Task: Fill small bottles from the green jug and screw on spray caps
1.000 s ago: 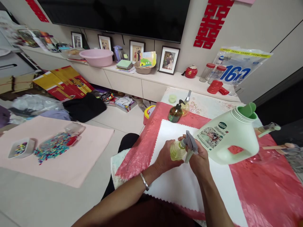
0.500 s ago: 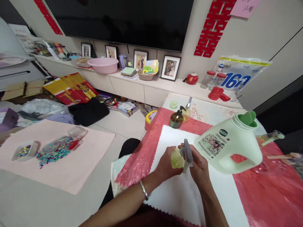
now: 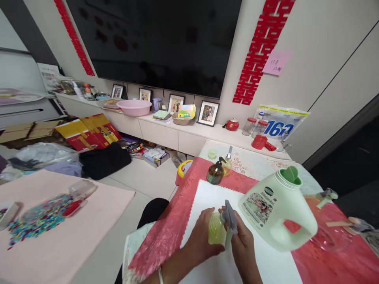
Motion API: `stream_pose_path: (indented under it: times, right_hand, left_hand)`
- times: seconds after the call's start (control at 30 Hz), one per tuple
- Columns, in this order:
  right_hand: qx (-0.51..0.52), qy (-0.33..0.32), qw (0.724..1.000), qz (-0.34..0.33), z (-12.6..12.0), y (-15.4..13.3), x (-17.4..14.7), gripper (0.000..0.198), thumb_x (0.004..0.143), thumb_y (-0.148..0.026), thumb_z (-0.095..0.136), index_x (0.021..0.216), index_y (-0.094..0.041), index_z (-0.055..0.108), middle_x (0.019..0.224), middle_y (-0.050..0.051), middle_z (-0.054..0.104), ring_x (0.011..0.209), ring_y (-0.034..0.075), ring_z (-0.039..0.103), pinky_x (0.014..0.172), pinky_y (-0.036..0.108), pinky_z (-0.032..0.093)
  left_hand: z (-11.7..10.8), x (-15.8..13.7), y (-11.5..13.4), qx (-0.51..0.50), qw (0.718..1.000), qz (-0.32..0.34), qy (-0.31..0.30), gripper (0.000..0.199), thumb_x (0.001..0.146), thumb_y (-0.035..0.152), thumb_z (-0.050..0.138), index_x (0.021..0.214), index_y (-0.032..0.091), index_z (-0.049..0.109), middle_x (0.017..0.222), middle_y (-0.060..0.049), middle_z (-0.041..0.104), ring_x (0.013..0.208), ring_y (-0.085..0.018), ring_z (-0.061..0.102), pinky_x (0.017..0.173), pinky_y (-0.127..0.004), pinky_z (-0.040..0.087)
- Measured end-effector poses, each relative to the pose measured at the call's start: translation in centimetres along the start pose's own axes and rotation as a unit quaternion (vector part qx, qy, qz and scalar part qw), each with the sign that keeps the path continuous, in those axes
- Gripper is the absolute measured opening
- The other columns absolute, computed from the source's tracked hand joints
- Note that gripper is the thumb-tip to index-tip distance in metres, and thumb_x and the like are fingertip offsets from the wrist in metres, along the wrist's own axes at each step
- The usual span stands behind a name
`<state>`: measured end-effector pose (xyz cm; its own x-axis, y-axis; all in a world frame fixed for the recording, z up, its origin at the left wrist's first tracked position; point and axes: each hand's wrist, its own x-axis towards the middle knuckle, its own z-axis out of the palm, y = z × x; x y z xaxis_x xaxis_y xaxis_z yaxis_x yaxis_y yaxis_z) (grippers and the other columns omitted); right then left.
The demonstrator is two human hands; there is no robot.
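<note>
My left hand [image 3: 199, 233] is wrapped round the body of a clear spray bottle [image 3: 216, 229] with yellowish liquid in it. My right hand [image 3: 243, 241] has its fingers closed on the bottle's grey trigger head [image 3: 229, 217], at the neck. The bottle is held over a white scallop-edged mat [image 3: 207, 194]. Just right of my hands stands a big pale green jug [image 3: 280, 215], with a green cap [image 3: 290, 174] sitting in its mouth. Beyond my hands is a dark amber pump bottle [image 3: 215, 174]. Whether the trigger head is fully seated cannot be seen.
A red plastic cover [image 3: 166, 232] lies under the mat. Another spray bottle [image 3: 322, 199] is at the right edge of the table. On the left, a pink sheet [image 3: 97, 213] bears colourful small pieces [image 3: 44, 217]. A low cabinet [image 3: 189, 141] runs along the wall.
The camera view has tilted upward, so the table sits lower in the picture. Both hands keep their hold on the spray bottle, with little visible change in grip.
</note>
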<state>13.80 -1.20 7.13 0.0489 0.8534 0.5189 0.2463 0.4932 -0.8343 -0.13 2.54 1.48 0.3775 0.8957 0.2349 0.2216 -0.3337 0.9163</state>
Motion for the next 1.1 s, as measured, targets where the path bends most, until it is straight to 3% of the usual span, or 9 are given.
stream_pose_path:
  times: [0.07,0.13,0.23,0.33,0.7,1.1]
  right_hand:
    - [-0.013,-0.006,1.0,-0.014,0.0,0.0,0.1,0.035,0.107,-0.022,0.048,0.141,-0.027,0.055,0.13,0.004,0.055,0.115,0.013,0.058,0.096,0.015,0.051]
    - [-0.028,-0.009,0.999,-0.038,0.1,-0.1,0.2,0.035,0.107,-0.021,0.046,0.141,-0.027,0.054,0.131,0.004,0.054,0.117,0.013,0.057,0.097,0.014,0.05]
    - [-0.056,-0.009,0.995,-0.083,0.2,-0.5,0.5,0.033,0.108,-0.021,0.042,0.139,-0.027,0.052,0.131,0.004,0.053,0.117,0.012,0.057,0.098,0.013,0.049]
    - [-0.079,-0.008,0.992,-0.1,0.2,-0.9,0.8,0.034,0.108,-0.022,0.041,0.14,-0.028,0.051,0.131,0.003,0.053,0.117,0.012,0.056,0.097,0.012,0.048]
    - [-0.173,-0.04,0.98,-0.085,-0.5,-0.5,0.4,0.032,0.108,-0.023,0.043,0.139,-0.027,0.049,0.132,0.005,0.051,0.118,0.011,0.055,0.099,0.013,0.048]
    - [-0.136,0.014,0.988,-0.071,0.1,0.8,-0.7,0.03,0.108,-0.023,0.043,0.137,-0.02,0.052,0.131,0.008,0.053,0.117,0.016,0.058,0.098,0.019,0.051]
  left_hand:
    - [-0.7,-0.4,0.2,0.016,0.999,-0.023,-0.014,0.099,0.051,0.016,0.083,0.142,0.015,0.044,0.145,-0.019,0.048,0.138,-0.04,0.043,0.117,-0.057,0.037]
    - [-1.8,-0.8,1.3,-0.003,0.999,-0.039,-0.015,0.09,0.062,0.017,0.078,0.145,0.018,0.042,0.151,-0.018,0.044,0.142,-0.037,0.04,0.12,-0.055,0.034]
    - [-3.0,-0.9,3.6,-0.06,0.998,-0.016,-0.01,0.06,0.082,0.028,0.068,0.139,0.024,0.051,0.144,-0.012,0.053,0.137,-0.031,0.049,0.119,-0.05,0.037]
    - [-3.3,-0.5,5.2,-0.11,0.994,-0.007,0.017,0.043,0.09,0.037,0.062,0.131,0.024,0.057,0.134,-0.011,0.061,0.128,-0.028,0.057,0.113,-0.045,0.044]
    - [-2.1,-0.5,4.6,-0.184,0.982,-0.024,0.036,0.038,0.092,0.042,0.063,0.125,0.024,0.06,0.13,-0.01,0.065,0.125,-0.027,0.06,0.109,-0.041,0.047]
    - [-2.4,-0.5,5.4,-0.105,0.992,0.029,0.063,0.031,0.093,0.043,0.061,0.116,0.025,0.069,0.12,-0.01,0.069,0.115,-0.027,0.065,0.103,-0.041,0.052]
